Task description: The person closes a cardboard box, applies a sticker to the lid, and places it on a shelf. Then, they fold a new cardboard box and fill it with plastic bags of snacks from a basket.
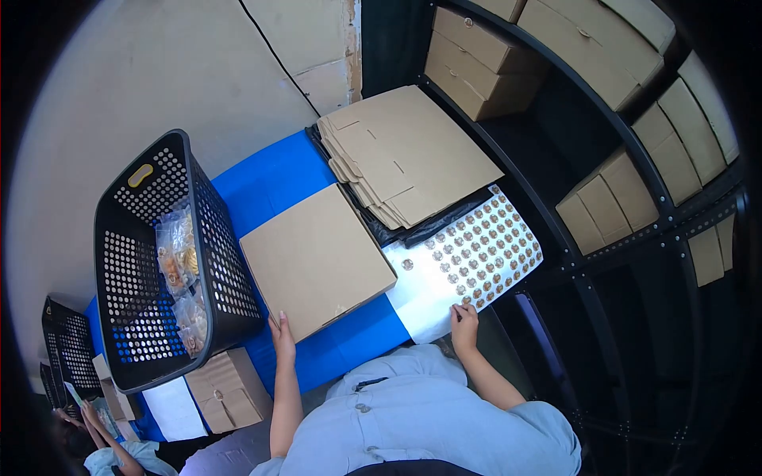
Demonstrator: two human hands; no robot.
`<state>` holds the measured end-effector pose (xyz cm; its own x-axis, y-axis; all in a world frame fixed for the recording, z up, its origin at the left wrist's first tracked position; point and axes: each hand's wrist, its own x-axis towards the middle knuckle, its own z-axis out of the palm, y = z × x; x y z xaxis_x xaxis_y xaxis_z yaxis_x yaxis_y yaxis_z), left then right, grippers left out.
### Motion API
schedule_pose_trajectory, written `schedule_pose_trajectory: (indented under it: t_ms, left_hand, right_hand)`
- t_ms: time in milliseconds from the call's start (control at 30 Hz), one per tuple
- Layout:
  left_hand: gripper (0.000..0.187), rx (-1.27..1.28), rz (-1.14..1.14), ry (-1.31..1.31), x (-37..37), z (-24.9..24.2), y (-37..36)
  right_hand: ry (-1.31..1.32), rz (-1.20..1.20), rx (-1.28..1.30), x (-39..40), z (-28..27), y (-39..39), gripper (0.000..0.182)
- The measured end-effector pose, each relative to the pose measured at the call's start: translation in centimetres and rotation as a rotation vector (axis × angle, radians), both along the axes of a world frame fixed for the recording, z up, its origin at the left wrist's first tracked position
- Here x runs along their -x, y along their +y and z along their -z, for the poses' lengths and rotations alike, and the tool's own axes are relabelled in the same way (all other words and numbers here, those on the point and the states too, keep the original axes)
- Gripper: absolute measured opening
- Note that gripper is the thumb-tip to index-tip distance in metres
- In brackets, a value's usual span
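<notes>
Wall and table: pale wall (238, 71) behind, blue tabletop (266, 166) below it, with dark metal shelving (669, 213) of cartons (607, 202) on the right.
Cardboard box: closed, lying flat on the blue top (317, 254), between the black basket (226, 254) and the sticker sheet; whether its near side bears a sticker is too small to tell.
Sticker sheet: on the table's right end (429, 297), with rows of round brown stickers (484, 246) across its far part and one sticker (407, 264) alone on the bare stretch.
Left hand: at the box's near left corner (282, 332), thumb and fingers against the cardboard — whether they grip or only steady it, I cannot tell.
Right hand: at the sheet's near edge (465, 321), fingers bent and drawn together by the closest row; whether a sticker is pinched between them cannot be told.
Step in hand: seemingly picking at a sticker while the other hand minds the box.
Next move calls for: probably a fine fingertip hold on one sticker's rim — and a box kept still.
Flat cardboard: stacked (421, 143) beyond the box and sheet, upon black plastic (381, 230).
</notes>
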<state>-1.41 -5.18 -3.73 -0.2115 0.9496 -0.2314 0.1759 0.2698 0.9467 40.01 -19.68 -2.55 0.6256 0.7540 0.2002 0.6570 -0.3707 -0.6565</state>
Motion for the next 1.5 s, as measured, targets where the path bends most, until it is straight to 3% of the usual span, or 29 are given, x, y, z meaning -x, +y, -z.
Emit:
schedule_pose_trajectory:
  t_ms: [367,667,767,933,1067,1133,1233,1500]
  left_hand:
    - [0.069,0.006,-0.010,0.002,-0.3,-0.9,0.0]
    - [0.069,0.026,-0.013,0.039,-0.8,-2.5,-0.2]
    - [0.067,0.020,-0.031,0.045,-0.9,-2.2,-0.2]
    - [0.064,0.000,-0.004,0.035,-0.4,-1.0,0.0]
    - [0.062,-0.030,-0.007,0.025,-0.5,-0.8,0.0]
    - [0.061,-0.019,-0.028,0.021,-0.5,-1.0,0.0]
    - [0.064,-0.004,0.010,-0.030,-0.3,-0.9,0.0]
    - [0.066,0.002,-0.023,0.006,-0.7,-2.1,-0.1]
  right_hand:
    - [-0.137,-0.010,0.052,0.0,0.7,0.4,0.014]
    - [0.055,0.067,-0.022,0.1,0.5,0.3,0.014]
    - [0.106,0.102,0.066,0.7,-0.5,0.5,0.014]
    - [-0.102,0.037,0.019,0.0,0.7,0.4,0.014]
    - [-0.071,0.059,0.029,-0.1,0.3,0.4,0.015]
    - [0.162,0.188,0.026,0.1,-0.7,0.6,0.013]
    - [0.305,0.250,-0.020,-0.3,-0.1,0.3,0.012]
    - [0.523,0.333,-0.074,-1.7,0.5,0.1,0.015]
